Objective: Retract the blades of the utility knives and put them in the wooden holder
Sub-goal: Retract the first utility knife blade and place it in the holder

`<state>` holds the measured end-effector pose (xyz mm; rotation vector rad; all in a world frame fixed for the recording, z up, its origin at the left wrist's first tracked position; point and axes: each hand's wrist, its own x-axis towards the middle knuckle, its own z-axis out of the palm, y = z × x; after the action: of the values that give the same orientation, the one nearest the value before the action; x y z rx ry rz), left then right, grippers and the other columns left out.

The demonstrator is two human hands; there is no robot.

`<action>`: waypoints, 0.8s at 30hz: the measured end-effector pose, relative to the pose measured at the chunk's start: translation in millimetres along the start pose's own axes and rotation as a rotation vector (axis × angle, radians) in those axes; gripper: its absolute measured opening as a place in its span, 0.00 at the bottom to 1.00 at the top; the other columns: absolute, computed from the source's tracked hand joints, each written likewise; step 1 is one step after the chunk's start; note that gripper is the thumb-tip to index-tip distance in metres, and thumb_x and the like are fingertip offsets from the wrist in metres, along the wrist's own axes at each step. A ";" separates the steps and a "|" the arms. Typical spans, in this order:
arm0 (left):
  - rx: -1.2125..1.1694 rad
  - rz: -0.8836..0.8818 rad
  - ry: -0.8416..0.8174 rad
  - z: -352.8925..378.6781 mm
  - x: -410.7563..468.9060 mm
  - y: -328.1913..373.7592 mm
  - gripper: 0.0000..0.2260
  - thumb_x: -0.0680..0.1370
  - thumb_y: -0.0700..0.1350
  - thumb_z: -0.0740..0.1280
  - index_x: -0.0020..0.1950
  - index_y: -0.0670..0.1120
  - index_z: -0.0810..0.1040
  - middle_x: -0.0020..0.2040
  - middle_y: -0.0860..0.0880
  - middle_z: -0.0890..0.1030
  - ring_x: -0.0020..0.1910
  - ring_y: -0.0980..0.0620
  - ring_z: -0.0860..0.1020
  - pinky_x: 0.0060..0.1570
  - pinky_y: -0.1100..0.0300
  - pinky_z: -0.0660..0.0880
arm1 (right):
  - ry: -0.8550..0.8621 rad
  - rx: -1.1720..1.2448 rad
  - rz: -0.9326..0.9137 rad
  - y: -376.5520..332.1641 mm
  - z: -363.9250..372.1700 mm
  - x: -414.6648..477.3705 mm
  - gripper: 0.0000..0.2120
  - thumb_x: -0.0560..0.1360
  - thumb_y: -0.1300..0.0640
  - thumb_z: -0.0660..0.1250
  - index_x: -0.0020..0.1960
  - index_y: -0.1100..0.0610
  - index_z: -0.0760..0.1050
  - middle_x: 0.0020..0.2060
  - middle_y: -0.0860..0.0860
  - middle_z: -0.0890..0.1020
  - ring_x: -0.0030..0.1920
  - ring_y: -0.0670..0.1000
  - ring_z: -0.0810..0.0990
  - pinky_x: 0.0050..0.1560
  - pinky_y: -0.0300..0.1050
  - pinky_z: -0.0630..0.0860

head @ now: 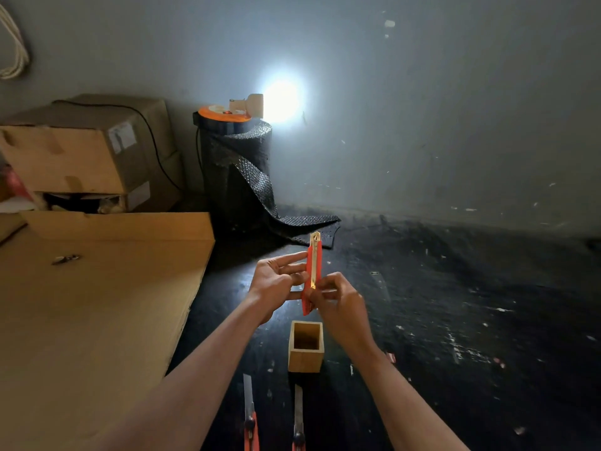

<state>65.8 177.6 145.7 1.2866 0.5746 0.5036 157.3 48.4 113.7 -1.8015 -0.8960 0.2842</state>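
Note:
I hold a red utility knife (313, 265) upright above the dark floor, its metal tip pointing up with almost no blade showing. My left hand (276, 281) steadies it from the left with fingers partly spread. My right hand (335, 302) pinches its lower body near the slider. Just below stands the square wooden holder (306, 359), with nothing visible inside. Two more red knives lie near the bottom edge with their blades extended: one on the left (249, 415), one on the right (298, 418).
A large flat cardboard sheet (97, 304) covers the left side, with stacked cardboard boxes (87, 154) behind it. A black roll of bubble wrap (239, 170) stands by the wall under a bright lamp (279, 100). The dark floor (455, 320) stretches to the right.

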 end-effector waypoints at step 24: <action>0.789 -0.143 -0.016 -7.8 0.7 -151.0 0.29 0.69 0.46 0.81 0.68 0.55 0.76 0.54 0.56 0.85 0.55 0.56 0.82 0.54 0.63 0.75 | -0.148 -0.190 0.365 105.3 26.7 31.4 0.03 0.75 0.59 0.71 0.46 0.51 0.81 0.41 0.47 0.85 0.44 0.49 0.83 0.42 0.46 0.77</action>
<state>65.8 152.0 -3.4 1.9712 0.8912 0.1339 209.9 71.6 16.4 -2.1424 -0.7088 0.5869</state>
